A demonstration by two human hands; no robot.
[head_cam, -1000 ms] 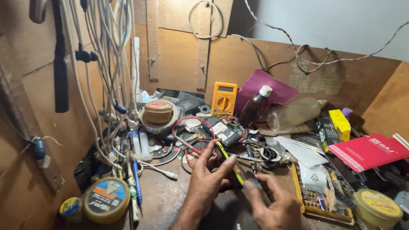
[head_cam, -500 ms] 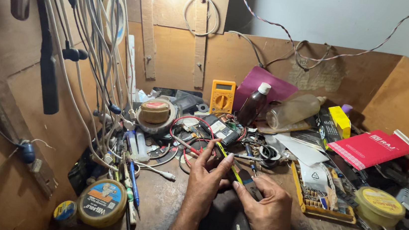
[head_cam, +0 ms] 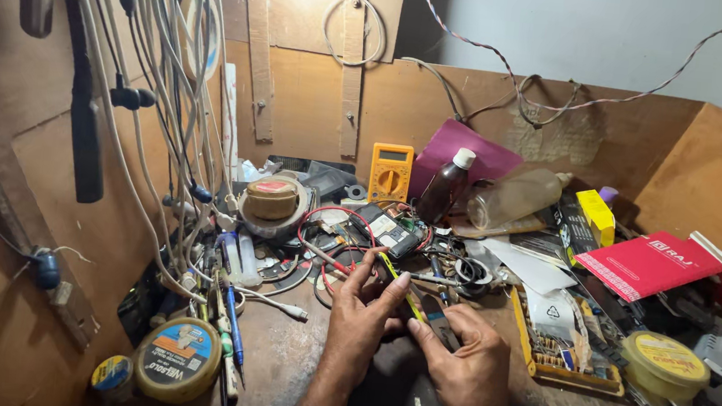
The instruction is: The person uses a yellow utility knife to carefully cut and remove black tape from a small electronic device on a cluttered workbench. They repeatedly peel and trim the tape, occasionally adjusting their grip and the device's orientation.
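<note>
While both hands meet low over cluttered counter [head_cam: 292, 364], left hand [head_cam: 363, 314] pinches yellow-handled tool [head_cam: 401, 286], fingers closed round it. Right hand [head_cam: 465, 363] closes on tool's lower end. Red wires [head_cam: 325, 257] just beyond left grip; yellow meter [head_cam: 390, 172] farther back; round tin [head_cam: 180, 359] off left.

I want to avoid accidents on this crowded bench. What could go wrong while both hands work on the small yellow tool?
1. The left hand and right hand pinch the yellow tool close together, so its tip might slip onto a finger.
2. The red wire loops right behind the hands and could snag.
3. The brown bottle stands upright among clutter and may tip if bumped.
</note>
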